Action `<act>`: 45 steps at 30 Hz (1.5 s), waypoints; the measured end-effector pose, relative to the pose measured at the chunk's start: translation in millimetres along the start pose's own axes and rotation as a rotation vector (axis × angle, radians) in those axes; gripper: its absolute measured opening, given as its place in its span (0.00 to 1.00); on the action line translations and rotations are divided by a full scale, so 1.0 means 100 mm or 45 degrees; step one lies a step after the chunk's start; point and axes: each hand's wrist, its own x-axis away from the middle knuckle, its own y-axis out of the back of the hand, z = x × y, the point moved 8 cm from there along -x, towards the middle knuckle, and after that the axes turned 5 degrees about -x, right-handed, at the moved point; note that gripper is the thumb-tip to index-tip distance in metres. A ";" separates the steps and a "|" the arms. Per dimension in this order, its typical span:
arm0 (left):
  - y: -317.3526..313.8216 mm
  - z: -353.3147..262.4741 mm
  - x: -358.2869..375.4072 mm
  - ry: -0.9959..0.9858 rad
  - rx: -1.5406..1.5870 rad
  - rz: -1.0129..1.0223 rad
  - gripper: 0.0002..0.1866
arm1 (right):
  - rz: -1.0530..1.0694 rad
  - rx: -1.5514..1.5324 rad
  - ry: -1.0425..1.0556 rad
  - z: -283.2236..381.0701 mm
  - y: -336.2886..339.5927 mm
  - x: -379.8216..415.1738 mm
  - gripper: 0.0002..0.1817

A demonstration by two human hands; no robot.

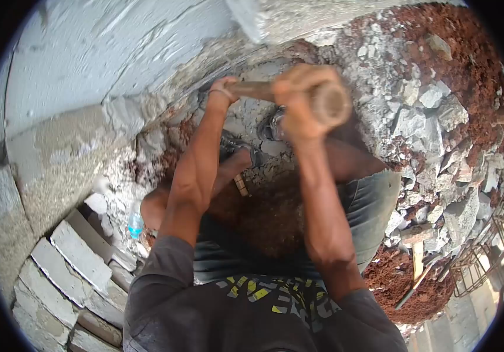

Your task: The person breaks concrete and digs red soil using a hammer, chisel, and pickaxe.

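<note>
My left hand [224,91] is wrapped round the far part of a thick wooden handle [253,90]. My right hand [306,97], blurred by motion, grips the same handle closer to its round butt end [330,103], which points up toward the camera. What the other end of the tool carries is hidden. Both arms reach forward over a grey, muddy patch of ground [243,114] between my feet. One dark shoe [272,124] shows under the right wrist, beside the dug earth.
A grey concrete wall [64,126] runs along the left. Stacked blocks [67,258] and a plastic bottle [135,224] are at lower left. Broken rubble [434,126] and red soil [475,76] cover the right, with a wire rebar cage [481,264] and a wooden-handled tool [418,261] lower down.
</note>
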 end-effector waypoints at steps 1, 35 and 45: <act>-0.05 -0.13 -0.14 -0.033 0.150 0.020 0.14 | 0.104 -0.368 -0.081 -0.09 -0.19 -0.11 0.05; -1.10 0.45 2.51 -0.009 0.382 0.188 0.09 | 0.306 -0.949 -0.215 1.64 0.54 -0.48 0.12; -1.32 0.74 2.79 -0.006 0.688 0.281 0.04 | 0.494 -0.886 -0.178 1.98 0.88 -0.73 0.11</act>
